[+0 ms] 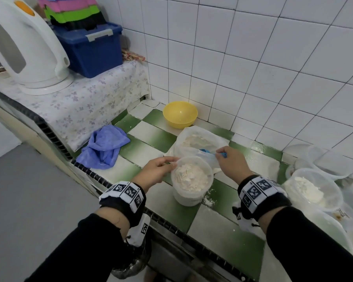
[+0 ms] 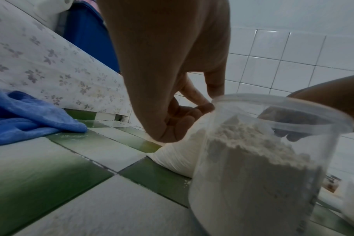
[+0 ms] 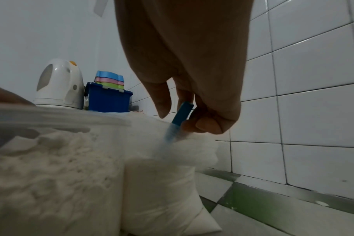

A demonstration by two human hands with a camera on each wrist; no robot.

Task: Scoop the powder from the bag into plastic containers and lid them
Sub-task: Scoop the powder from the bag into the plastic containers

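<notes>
Hiding its bowl inside the powder bag [image 1: 194,139] at centre frame, the blue scoop [image 3: 181,116] shows only its handle, pinched by the right hand [image 1: 231,162]. Left hand [image 1: 154,169] fingers [image 2: 204,107] curl against the filled container's [image 1: 192,180] rim on the worktop [image 1: 151,135].

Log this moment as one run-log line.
left hand: steadies container rim | right hand: holds blue scoop in bag | container: heaped with powder, no lid on

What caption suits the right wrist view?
Right hand holds a blue scoop handle dipped into the bag of powder.
</notes>
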